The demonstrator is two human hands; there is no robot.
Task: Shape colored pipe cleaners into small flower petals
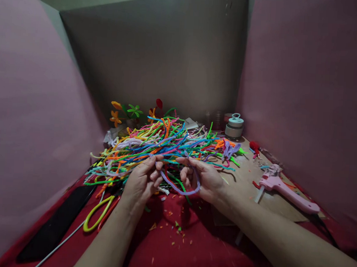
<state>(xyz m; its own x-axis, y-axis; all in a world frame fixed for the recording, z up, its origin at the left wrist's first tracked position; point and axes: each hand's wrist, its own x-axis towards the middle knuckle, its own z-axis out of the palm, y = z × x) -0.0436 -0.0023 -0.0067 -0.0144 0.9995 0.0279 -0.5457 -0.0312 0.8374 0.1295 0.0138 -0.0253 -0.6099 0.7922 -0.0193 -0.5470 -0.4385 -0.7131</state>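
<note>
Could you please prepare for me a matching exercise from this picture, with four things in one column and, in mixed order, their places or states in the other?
Things:
1. purple fuzzy stem
2. glue gun
3. yellow loop
4. lidded jar

Places or states:
A. beside the left forearm
B. at the back, near the right side panel
C. curving between left hand and right hand
D. pink, lying on the brown board

Right pairs: 1-C, 2-D, 3-A, 4-B
</note>
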